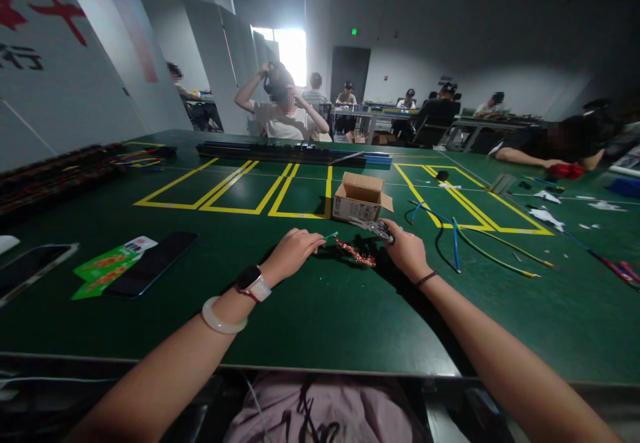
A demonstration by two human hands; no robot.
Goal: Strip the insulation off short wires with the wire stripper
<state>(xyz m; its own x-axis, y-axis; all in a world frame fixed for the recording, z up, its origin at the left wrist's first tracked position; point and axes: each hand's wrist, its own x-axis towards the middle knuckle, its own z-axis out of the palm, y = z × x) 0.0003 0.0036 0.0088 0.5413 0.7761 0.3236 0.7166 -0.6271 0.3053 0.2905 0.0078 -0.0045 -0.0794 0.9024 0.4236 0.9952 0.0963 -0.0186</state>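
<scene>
My left hand (291, 251) rests on the green table (320, 316), fingers pinched on a short green wire (329, 235) that sticks out to the right. My right hand (407, 251) is closed around the handles of metal pliers (373, 228), whose jaws point left toward the wire. Between the two hands lies a small heap of stripped copper strands (356, 253). The left wrist wears a watch and a pale bangle; the right wrist has a dark bracelet.
An open cardboard box (361, 197) stands just behind the hands. Blue, green and yellow cables (470, 243) lie to the right. Two phones (150, 264) and a green packet (105, 266) lie at left. Other people sit at the far side and at tables beyond.
</scene>
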